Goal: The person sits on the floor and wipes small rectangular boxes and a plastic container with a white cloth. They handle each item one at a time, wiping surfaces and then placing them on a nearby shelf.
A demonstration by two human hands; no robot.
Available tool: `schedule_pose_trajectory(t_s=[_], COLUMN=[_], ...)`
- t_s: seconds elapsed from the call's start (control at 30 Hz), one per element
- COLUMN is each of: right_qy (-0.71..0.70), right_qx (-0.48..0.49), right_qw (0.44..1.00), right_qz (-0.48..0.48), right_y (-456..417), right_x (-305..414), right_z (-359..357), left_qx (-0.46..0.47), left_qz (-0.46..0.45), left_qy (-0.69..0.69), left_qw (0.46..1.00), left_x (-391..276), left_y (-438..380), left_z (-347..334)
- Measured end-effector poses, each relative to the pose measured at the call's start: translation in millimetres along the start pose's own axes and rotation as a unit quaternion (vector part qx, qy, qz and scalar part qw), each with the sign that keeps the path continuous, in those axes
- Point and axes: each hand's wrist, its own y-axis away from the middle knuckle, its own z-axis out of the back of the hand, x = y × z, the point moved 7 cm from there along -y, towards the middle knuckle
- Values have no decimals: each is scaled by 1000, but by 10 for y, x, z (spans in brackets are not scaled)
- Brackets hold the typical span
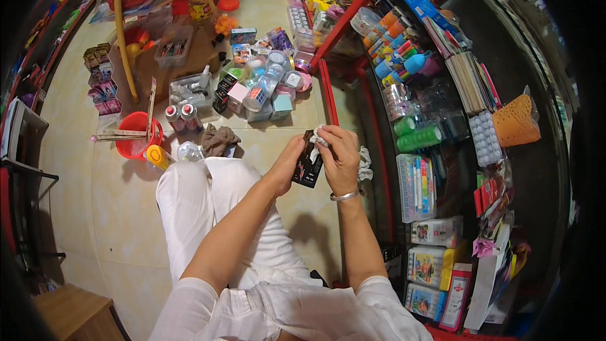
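Observation:
My left hand [286, 166] grips a flat black box [308, 170] by its left edge, above the tiled floor and just beyond my knees. The box bears small writing and a reddish print. My right hand [340, 157], with a silver bangle at the wrist, holds a crumpled white tissue [318, 140] against the upper part of the box. More crumpled white tissue [364, 163] lies to the right of that hand, by the red-edged shelf. A brown cloth [219, 140] lies on the floor to the left of my hands.
A red bucket [124, 125] with sticks across it, two spray cans [181, 116] and a clear bin of bottles [211, 97] stand at the left. Beyond are piled small boxes and jars [281, 106]. Red-framed shelves [328, 92] of stationery run along the right. A wooden stool or cabinet [75, 310] is at lower left.

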Motion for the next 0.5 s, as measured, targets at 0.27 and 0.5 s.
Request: schedule_pose_trajectory(t_s=[0.27, 0.5], right_qy=[-23, -179], right_qx=[70, 155], right_qw=[997, 963], right_qz=[-8, -128], right_y=[520, 834], right_x=[349, 290], right_z=[43, 226], left_qx=[3, 5], left_qz=[-11, 38], left_qy=[26, 51], left_qw=[1000, 998], left_x=[-52, -74], left_y=[17, 31], left_z=[26, -114])
